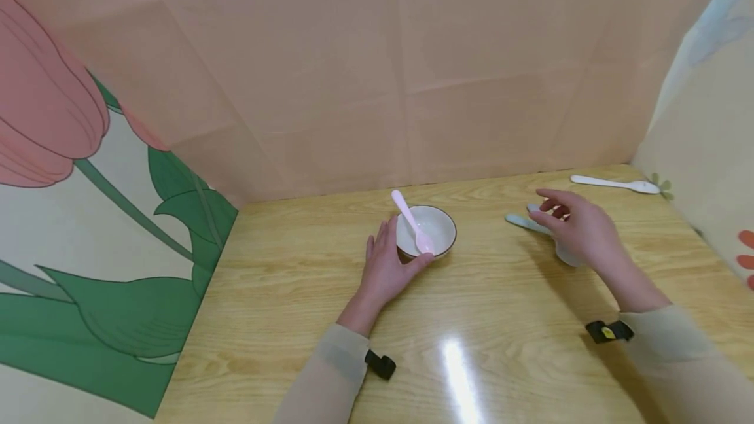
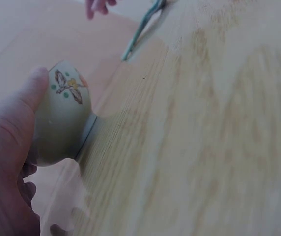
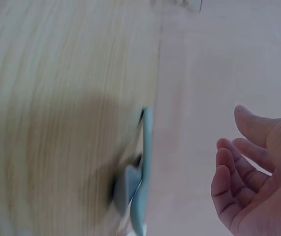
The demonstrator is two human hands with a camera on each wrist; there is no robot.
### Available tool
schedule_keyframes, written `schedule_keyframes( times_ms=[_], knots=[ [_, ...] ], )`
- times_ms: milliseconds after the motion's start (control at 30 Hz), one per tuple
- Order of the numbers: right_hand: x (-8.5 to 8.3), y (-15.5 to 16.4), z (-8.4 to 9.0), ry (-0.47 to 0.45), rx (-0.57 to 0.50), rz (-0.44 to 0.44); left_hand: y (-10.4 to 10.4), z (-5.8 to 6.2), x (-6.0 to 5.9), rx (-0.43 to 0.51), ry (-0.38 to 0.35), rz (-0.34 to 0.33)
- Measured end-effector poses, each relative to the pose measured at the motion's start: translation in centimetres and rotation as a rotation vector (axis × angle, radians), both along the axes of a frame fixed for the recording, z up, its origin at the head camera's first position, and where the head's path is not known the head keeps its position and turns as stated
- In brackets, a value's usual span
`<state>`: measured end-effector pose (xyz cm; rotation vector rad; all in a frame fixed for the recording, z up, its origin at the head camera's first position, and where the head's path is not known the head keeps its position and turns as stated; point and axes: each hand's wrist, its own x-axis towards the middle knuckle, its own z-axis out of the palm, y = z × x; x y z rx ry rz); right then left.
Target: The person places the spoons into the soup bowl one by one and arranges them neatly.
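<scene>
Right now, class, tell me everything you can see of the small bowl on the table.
The bowl is small, round and glossy like ceramic, white inside with a dark rim. Its pale outer wall bears a little painted bird-like motif with green dots and narrows to a foot. It stands upright on the wooden table. A pink spoon lies in it, handle over the rim. The left hand holds its side.

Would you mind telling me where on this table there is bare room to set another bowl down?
The widest free patch is the near table, between the two sleeves. The left side, from the wall to the left hand, is also bare. It is crowded to the right: bowl, right hand over the blue spoon, and a white spoon behind.
</scene>
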<state>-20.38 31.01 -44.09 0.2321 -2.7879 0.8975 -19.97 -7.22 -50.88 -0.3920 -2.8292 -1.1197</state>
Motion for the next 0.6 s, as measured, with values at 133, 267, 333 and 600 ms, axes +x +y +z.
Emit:
schedule_keyframes(
  times_ms=[133,267,333,600],
  knots=[
    [-0.1,1.3,-0.3,-0.008,0.013,-0.014,0.0,0.0,0.0,0.005,0.005,-0.003],
    [0.0,2.4,-0.6,-0.036,0.024,-0.024,0.0,0.1,0.0,0.005,0.006,-0.005],
    [0.1,2.8,-0.7,-0.053,0.027,-0.026,0.0,0.1,0.0,0.005,0.003,-0.007],
    [-0.2,3.9,-1.6,-0.105,0.038,-0.025,0.0,0.0,0.0,-0.006,0.001,-0.005]
  ],
)
